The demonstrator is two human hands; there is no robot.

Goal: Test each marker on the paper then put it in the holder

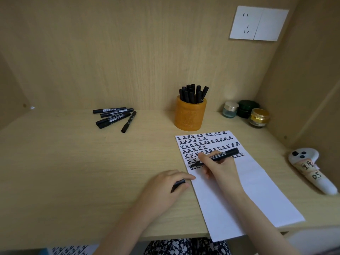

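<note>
Right hand grips the black marker in a writing hold, fingers and thumb curled round the front part of the barrel, with the tip down on the paper at the lowest row of inked characters. Left hand rests on the surface at the left edge of the sheet, its fingers curled round a black cap. The step in hand appears to be the test stroke. To do it well, the tip should meet the sheet with light, even pressure and be drawn just below the rows already written, so that the new mark can be judged on clean white. The left hand should press on the sheet edge to stop the paper sliding. The cap should stay ready for refitting before the marker goes to the orange holder, which stands just beyond the top of the sheet and is already crowded with markers. The marker's long axis runs diagonally at a low tilt: tip pointing left and slightly toward the person, rear end pointing right and away, raised over the written rows. Several loose markers lie in a heap well to the left on the surface, probably untested.
</note>
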